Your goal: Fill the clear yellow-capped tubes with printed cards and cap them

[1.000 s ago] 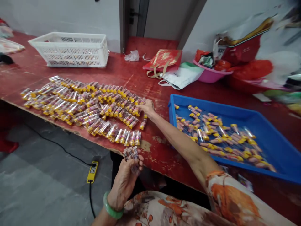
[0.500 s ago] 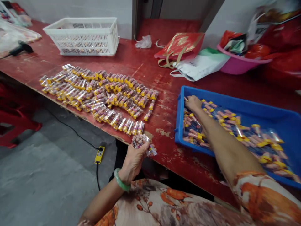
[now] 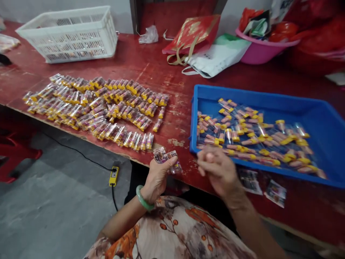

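My left hand [image 3: 158, 172], with a green bangle at the wrist, is closed on several small printed cards [image 3: 171, 158], fanned out under the thumb. My right hand [image 3: 217, 169] is curled and slightly blurred in front of the blue tray's [image 3: 258, 92] near left corner. What its fingers hold, if anything, I cannot make out. Inside the tray lie many loose clear tubes with yellow caps and pinkish contents [image 3: 246, 142]. On the red table, left of the tray, similar yellow-ended tubes with printed inserts [image 3: 118, 133] lie in packed rows.
A white plastic crate [image 3: 70, 39] stands at the back left. Behind the tray are a red gift bag [image 3: 195, 34], a white bag [image 3: 215, 59] and a filled pink basin [image 3: 258, 52]. Two printed packets [image 3: 276, 193] lie by the tray's front. A yellow power socket [image 3: 114, 176] is below the table.
My right hand has come out of the blue tray, toward me and down to its near edge. The left hand still grips the cards. The whole view has shifted a little.
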Demonstrator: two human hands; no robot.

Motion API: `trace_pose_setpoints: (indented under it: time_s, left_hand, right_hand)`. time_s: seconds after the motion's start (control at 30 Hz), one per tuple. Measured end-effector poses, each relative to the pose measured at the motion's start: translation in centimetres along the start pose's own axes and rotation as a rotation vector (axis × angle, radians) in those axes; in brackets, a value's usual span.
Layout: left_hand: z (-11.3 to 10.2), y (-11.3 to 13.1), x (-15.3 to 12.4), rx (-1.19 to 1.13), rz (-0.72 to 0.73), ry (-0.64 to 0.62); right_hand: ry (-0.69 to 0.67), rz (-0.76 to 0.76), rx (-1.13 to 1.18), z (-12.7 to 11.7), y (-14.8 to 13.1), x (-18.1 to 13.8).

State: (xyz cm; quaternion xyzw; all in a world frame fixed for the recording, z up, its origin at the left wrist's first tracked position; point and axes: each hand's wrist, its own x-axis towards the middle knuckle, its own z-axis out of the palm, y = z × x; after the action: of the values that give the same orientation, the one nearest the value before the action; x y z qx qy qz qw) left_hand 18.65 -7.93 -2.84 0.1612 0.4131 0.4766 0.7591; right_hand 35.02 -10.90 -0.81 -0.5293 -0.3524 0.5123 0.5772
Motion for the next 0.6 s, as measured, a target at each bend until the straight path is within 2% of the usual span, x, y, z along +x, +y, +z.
trace_pose_setpoints:
  time_s: [0.07, 0.13, 0.33, 0.43, 0.5, 0.6]
  left_hand:
    - [0.4, -0.3, -0.3, 0.027, -0.005, -0.037]
    - [0.7, -0.4, -0.7, 0.049, -0.005, -0.061]
    - [0.9, 0.2, -1.6, 0.047, -0.042, -0.081]
    - [0.6, 0.4, -1.6, 0.027, -0.031, -0.076]
    - [0.3, 0.4, -1.4, 0.009, 0.026, -0.044]
    - [0.1, 0.4, -1.2, -0.011, 0.115, 0.002]
  right_hand:
    - [0.022, 0.067, -0.051, 1.6, 2.0, -1.6]
    - [0.051, 0.099, -0.073, 2.4, 3.1, -1.9]
    - [0.167, 0.073, 0.024, 2.9, 2.7, -0.8]
    - [0.144, 0.082, 0.027, 2.8, 2.5, -0.8]
    - [0.129, 0.066, 0.001, 2.2, 2.5, -1.2]
    - [0.1, -0.046, -0.152, 0.7, 2.5, -2.2]
